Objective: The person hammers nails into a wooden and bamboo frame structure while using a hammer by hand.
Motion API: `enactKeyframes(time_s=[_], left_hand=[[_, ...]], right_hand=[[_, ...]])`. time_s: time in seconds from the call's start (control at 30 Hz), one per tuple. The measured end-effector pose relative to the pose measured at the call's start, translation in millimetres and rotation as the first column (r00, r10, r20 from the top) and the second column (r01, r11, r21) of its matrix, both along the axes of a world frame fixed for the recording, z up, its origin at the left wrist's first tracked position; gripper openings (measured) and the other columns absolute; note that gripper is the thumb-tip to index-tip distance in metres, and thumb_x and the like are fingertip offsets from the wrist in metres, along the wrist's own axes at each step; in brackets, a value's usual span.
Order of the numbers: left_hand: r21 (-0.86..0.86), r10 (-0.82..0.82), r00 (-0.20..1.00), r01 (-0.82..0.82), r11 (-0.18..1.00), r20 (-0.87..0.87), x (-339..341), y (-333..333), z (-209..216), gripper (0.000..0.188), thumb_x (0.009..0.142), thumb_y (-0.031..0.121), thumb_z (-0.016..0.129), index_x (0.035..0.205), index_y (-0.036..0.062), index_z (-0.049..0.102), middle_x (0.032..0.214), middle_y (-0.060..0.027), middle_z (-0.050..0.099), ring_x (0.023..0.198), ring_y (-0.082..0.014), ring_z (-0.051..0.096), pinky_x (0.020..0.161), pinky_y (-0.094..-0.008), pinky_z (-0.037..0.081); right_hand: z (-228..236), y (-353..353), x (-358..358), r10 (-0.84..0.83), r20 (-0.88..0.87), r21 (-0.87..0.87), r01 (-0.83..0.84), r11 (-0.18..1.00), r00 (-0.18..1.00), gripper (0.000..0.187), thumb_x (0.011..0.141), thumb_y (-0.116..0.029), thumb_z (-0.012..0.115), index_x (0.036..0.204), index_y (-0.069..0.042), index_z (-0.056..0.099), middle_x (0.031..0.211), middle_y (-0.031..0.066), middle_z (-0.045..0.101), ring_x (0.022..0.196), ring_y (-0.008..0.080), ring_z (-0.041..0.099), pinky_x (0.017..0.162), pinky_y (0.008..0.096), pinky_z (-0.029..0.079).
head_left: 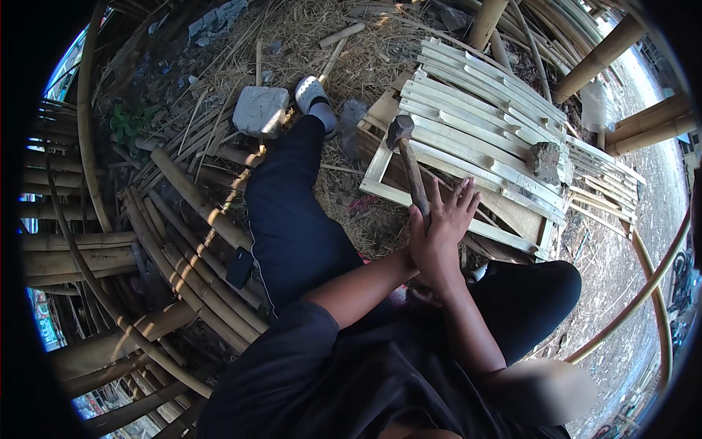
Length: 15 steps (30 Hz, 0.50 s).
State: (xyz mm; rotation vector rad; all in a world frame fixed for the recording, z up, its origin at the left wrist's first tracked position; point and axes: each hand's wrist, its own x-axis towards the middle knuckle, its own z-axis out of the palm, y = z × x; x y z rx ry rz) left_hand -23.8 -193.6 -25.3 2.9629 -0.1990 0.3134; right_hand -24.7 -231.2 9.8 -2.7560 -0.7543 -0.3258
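1. Right hand [444, 233], just right of centre and below mid-height: open, fingers straight and fanned toward the upper right of the frame.
2. Left hand [416, 257], at the end of the forearm from the lower left: mostly covered by the right; impossible to tell whether gripping or loose.
3. Hammer [411, 164], near frame centre: head uppermost, wooden handle slanting down to the thumb side of the right hand, lower end hidden. Held or merely leaning: not clear.
4. Best handling, as a judgement: close fingers and thumb fully round the lower handle before lifting; expect a top-heavy pull from the head; lift clear of the slats without snagging.
5. Pale bamboo slats [457, 135], beyond the hammer in the upper right, laid side by side over a wooden frame [376, 170]. Better to steady loose ends and avoid knocking edges.
6. Stone chunk [545, 161], resting on the slats toward the right; worth minding during any jolt.
7. Farther out: light clog [311, 93] at upper centre, pale block [256, 115] just left, bamboo poles [201, 282] along the left.
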Motion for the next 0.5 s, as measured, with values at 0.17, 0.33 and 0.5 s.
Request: enactKeyframes(time_s=[0.17,0.33,0.5], left_hand=[[0.001,0.012,1.0,-0.012,1.0,0.006,-1.4,-3.5,-0.6,0.069,0.098,0.041,0.048,0.156,0.0059,0.032,0.164,-0.0155,0.027,0.153,-0.0258,0.026,0.118,-0.0711,0.012],[0.012,0.023,1.0,-0.024,1.0,0.003,-3.5,-2.1,-2.9,0.067,0.099,0.038,0.047,0.156,0.0051,0.033,0.164,-0.0156,0.027,0.153,-0.0257,0.026,0.118,-0.071,0.013],[0.016,0.019,1.0,-0.019,1.0,-0.008,-7.9,-2.5,-2.0,0.065,0.099,0.035,0.046,0.155,0.0042,0.033,0.164,-0.0156,0.027,0.153,-0.0256,0.026,0.118,-0.071,0.013]], right_hand=[[39.4,0.2,-14.6,0.059,-0.087,0.124,-0.048,0.991,0.994,0.059,0.096,-0.026,0.06,0.145,0.006,0.048,0.153,0.0451,0.024,0.147,0.0565,0.017,0.123,0.058,0.01],[54.5,8.3,-25.8,-0.028,0.07,0.23,0.011,0.973,0.997,0.049,0.095,-0.028,0.062,0.127,0.009,0.061,0.137,0.0454,0.045,0.139,0.0501,0.041,0.118,0.0557,0.03],[74.1,19.1,-25.8,-0.041,-0.451,0.114,0.104,0.988,0.892,0.039,0.097,-0.029,0.061,0.101,0.01,0.066,0.098,0.04,0.064,0.102,0.0494,0.065,0.095,0.0519,0.049]])
